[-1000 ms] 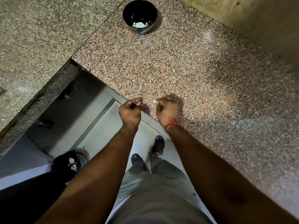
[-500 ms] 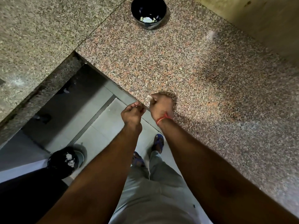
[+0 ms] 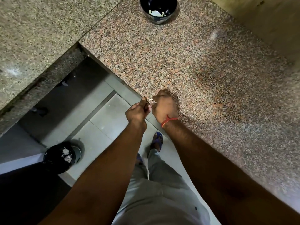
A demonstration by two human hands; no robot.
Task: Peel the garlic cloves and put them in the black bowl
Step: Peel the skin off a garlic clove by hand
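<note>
Risk: both your hands, left hand [image 3: 138, 111] and right hand [image 3: 164, 104], pinch one garlic clove [image 3: 150, 100] beyond the table [image 3: 211, 78] edge (black bowl [image 3: 158, 9] far); slip means floor.

red wrist thread [image 3: 169, 120], grey trousers [image 3: 162, 192], blue sandals [image 3: 158, 140]

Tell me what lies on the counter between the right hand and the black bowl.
Nothing: in the head view only bare speckled granite counter stretches from the right hand up to the black bowl.
</note>
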